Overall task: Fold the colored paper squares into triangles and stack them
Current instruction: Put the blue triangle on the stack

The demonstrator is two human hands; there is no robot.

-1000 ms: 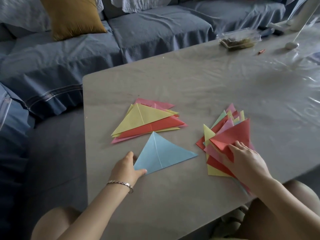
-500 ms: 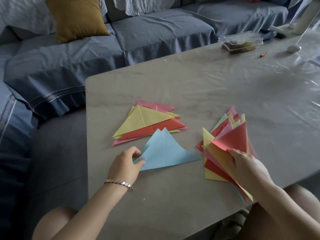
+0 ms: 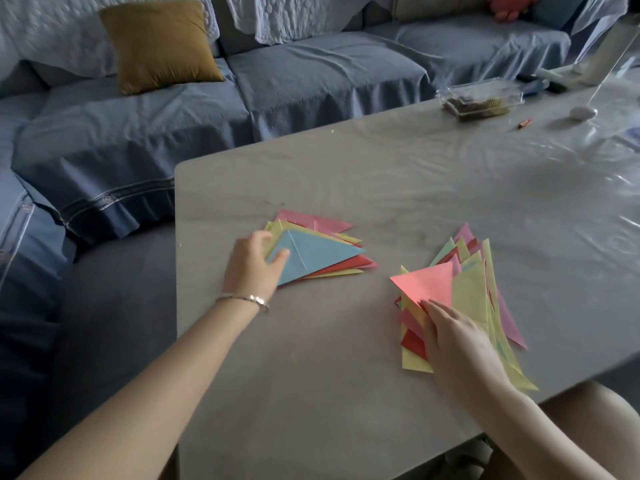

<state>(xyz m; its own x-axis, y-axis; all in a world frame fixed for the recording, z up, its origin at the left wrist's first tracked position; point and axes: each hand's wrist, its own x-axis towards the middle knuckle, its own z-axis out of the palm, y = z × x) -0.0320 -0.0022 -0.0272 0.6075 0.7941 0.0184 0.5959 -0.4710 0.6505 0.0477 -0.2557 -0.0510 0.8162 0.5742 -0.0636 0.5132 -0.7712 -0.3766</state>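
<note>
Setting blue triangle (image 3: 322, 256) on top of folded stack (image 3: 362, 263). Pinching its left corner with left hand (image 3: 254, 268), thumb on the upper face and fingers curled round the edge; blurred, underside hidden. Lying roughly in line with folded stack, long axis left-to-right, sharp tip pointing right, away from the hand. Resting flat by the look of it, so judging placement nearly done. Needing only a release and a pull-back leftwards off the corner, without dragging the top layer askew.

Pressing right hand (image 3: 460, 341) flat, fingers straight, gripping nothing, on loose pile of coloured sheets (image 3: 472, 289), well to the right of folded stack. Touching the near edge of salmon sheet (image 3: 427, 284), topmost there, one corner aiming back toward folded stack.

Judging that salmon sheet as next pick: lying under the right hand, well apart from the left. Expecting a draw leftwards into the gap beside folded stack for creasing. Risking fanned sheets sliding along with it.
</note>
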